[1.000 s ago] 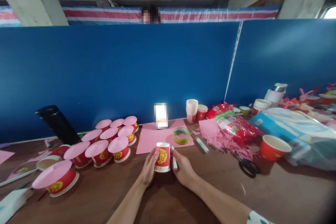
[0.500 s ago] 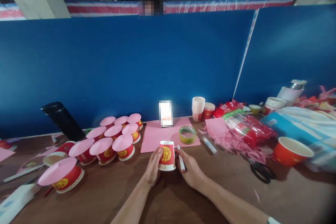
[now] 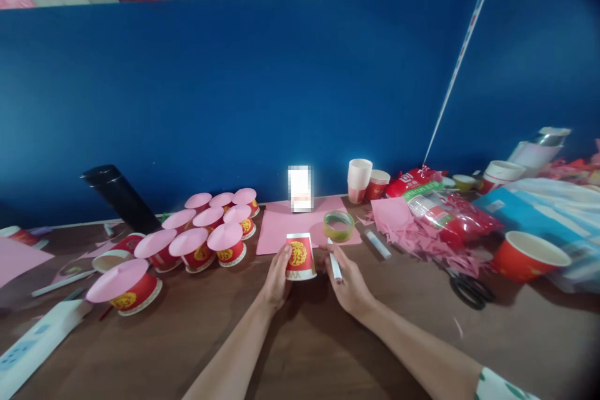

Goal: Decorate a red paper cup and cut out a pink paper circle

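My left hand (image 3: 275, 280) is closed round the side of a red paper cup (image 3: 300, 255) with a gold emblem. The cup is bottom up, its wider rim low, with brown zigzag marks near that rim. In my right hand (image 3: 352, 284) is a slim white marker pen (image 3: 334, 267), held between thumb and fingers, a little apart from the cup. Just beyond both hands, a pink paper sheet (image 3: 272, 237) carries a roll of green-yellow tape (image 3: 339, 226) and a bright blurred-out upright object (image 3: 300, 189).
Several inverted red cups topped with pink paper discs (image 3: 154, 242) stand on the left. A black bottle (image 3: 119, 197) and a white power strip (image 3: 42, 337) lie beyond them. Scissors (image 3: 469, 290), a white stick (image 3: 377, 244), pink scraps (image 3: 438, 250) and an orange cup (image 3: 529, 256) are at right.
The view has tilted down slightly, so the table things sit higher. My right hand with the marker pen has moved a little away from the cup. My left hand keeps its grip.
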Tool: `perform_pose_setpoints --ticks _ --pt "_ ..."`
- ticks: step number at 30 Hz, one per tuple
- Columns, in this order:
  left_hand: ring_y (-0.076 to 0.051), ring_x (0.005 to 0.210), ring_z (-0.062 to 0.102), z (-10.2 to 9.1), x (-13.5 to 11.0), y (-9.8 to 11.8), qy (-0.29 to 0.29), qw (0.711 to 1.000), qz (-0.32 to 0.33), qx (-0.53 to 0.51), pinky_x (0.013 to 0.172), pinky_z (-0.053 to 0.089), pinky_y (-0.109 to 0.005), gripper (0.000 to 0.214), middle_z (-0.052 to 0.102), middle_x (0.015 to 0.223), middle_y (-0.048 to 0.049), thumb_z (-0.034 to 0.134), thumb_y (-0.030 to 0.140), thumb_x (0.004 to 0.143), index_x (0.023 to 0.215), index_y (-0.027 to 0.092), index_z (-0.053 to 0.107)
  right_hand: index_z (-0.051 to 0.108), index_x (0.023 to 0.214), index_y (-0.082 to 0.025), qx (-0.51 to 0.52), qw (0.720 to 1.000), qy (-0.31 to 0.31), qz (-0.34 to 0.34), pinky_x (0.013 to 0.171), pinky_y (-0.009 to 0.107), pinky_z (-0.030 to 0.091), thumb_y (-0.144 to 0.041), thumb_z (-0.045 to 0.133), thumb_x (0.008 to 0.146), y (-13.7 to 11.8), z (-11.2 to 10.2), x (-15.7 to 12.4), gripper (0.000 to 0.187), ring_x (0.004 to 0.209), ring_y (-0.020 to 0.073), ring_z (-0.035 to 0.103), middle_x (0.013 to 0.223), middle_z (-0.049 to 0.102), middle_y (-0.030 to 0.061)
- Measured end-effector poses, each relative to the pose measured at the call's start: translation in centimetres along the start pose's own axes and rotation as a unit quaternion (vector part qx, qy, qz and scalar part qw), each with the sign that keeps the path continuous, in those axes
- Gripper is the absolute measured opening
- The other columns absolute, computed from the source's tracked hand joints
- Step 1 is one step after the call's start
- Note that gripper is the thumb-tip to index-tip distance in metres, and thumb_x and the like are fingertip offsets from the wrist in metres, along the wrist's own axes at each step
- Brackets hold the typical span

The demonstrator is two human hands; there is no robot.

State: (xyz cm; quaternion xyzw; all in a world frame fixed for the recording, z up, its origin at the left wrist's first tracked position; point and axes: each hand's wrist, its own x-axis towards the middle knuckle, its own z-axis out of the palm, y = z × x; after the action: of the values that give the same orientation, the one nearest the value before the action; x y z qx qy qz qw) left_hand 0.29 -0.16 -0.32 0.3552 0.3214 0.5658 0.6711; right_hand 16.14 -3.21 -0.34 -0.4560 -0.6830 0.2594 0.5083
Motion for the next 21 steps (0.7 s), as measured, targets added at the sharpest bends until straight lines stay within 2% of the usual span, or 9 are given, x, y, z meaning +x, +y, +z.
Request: perform_pose_setpoints --ticks 7,10,13,17,21 --pt "-0.020 0.078 0.063 0.7 -0.4 0.6 0.006 1.000 0.000 -0.019 0.074 0.047 -0.032 0.036 0.067 0.086 -0.0076 0.063 0.040 0.070 0.094 0.013 0.058 0.049 0.112 -0.016 0.017 0.997 0.072 -0.009 0.066 0.026 0.048 -0.024 0.039 0.089 -1.1 -0.7 0.0 0.026 0.067 0.0142 0.056 0.079 0.058 0.0046" --pt "-0.018 0.074 0.062 0.9 -0.5 0.8 0.004 1.000 0.005 -0.012 0.071 0.047 -0.030 0.033 0.066 0.083 -0.0048 0.062 0.039 0.071 0.092 0.015 0.059 0.056 0.102 -0.017 0.017 0.995 0.089 -0.041 0.071 0.029 0.048 -0.026 0.041 0.088 -1.3 -1.1 -0.3 0.022 0.073 0.0163 0.056 0.079 0.059 0.0053" --pt "-0.016 0.072 0.061 0.8 -0.3 0.8 0.014 0.999 0.030 0.018 0.069 0.046 -0.028 0.033 0.065 0.081 -0.0033 0.062 0.038 0.070 0.095 0.015 0.059 0.058 0.096 -0.018 0.004 0.993 0.109 -0.050 0.068 0.029 0.050 -0.026 0.044 0.087 -1.4 -1.1 -0.9 0.019 0.077 0.0184 0.059 0.079 0.060 0.0061" --pt "-0.016 0.073 0.060 0.5 0.1 0.3 0.022 0.996 0.058 0.063 0.066 0.045 -0.025 0.035 0.064 0.080 -0.0040 0.061 0.039 0.071 0.096 0.015 0.059 0.057 0.093 -0.018 -0.014 0.996 0.074 -0.057 0.061 0.026 0.051 -0.024 0.046 0.084 -2.3 -0.9 -1.8 0.015 0.068 0.0163 0.060 0.077 0.062 0.0056" --pt "-0.017 0.072 0.060 0.5 0.3 0.0 0.029 0.996 0.064 0.057 0.065 0.045 -0.025 0.031 0.064 0.079 -0.0036 0.060 0.039 0.071 0.092 0.016 0.059 0.054 0.090 -0.018 -0.038 0.997 0.043 -0.059 0.056 0.023 0.050 -0.022 0.049 0.082 -3.0 -0.7 -2.3 0.010 0.061 0.0138 0.060 0.071 0.061 0.0031"
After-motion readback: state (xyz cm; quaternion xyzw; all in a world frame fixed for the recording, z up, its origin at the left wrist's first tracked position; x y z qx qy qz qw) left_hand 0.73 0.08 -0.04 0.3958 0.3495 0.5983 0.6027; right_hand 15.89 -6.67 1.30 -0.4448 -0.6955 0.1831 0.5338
